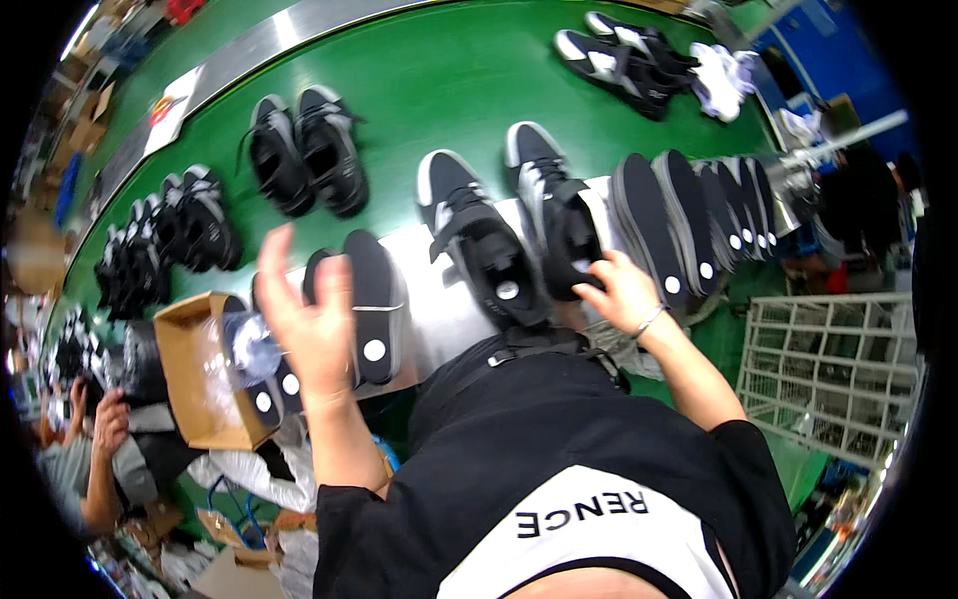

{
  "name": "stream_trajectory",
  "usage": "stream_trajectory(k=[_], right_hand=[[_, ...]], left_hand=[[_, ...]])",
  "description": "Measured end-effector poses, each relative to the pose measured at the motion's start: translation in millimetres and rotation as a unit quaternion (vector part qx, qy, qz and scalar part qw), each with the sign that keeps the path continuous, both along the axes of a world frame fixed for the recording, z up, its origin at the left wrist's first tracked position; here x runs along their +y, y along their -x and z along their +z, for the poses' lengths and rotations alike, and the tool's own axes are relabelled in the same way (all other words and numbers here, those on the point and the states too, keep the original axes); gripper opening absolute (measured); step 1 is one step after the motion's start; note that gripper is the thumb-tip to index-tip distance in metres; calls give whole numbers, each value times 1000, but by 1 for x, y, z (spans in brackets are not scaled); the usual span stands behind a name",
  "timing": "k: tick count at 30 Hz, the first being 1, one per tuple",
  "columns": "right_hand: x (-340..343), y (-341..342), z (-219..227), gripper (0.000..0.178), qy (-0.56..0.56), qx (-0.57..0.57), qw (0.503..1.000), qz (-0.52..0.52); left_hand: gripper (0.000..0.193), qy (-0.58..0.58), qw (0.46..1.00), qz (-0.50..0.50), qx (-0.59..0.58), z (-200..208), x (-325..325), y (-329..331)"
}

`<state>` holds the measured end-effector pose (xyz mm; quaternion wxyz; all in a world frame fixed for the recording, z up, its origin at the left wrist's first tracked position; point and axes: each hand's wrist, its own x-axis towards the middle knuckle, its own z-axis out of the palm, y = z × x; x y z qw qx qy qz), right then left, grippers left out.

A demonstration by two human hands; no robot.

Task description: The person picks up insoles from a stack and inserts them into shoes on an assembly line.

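A pair of black sneakers with pale toe edging stands in front of me, toes pointing away: a left sneaker [479,240] and a right sneaker [551,210]. Inside the left one a white round dot shows at the heel. My right hand [629,295] is at the heel collar of the right sneaker, thumb and fingers apart, fingertips against or just beside it. Slightly blurred, my left hand [309,324] is raised with fingers spread and holds nothing. Below it lie black insoles [374,299] with white heel dots, partly hidden by that hand.
More insoles [644,220] line the metal strip [434,290] at right. Several black shoes [304,150] stand on the green belt [419,80]. White crumpled paper [723,80] lies far right. A cardboard box [190,369] holds clear plastic. Another person's hand [110,424] is at left; a white wire rack [828,369] stands right.
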<state>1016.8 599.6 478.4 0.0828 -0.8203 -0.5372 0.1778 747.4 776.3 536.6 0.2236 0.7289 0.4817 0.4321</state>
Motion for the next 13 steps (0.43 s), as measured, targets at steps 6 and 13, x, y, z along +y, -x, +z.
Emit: stream_trajectory(k=[6,13], right_hand=[[-26,-43,7,40,-111,124,984,-70],[-57,-156,-34,42,-67,-126,951,-273]], left_hand=[[90,-25,905,-390,168,-44,-42,-168],[101,94,865,-428,244,-75,-37,-209]])
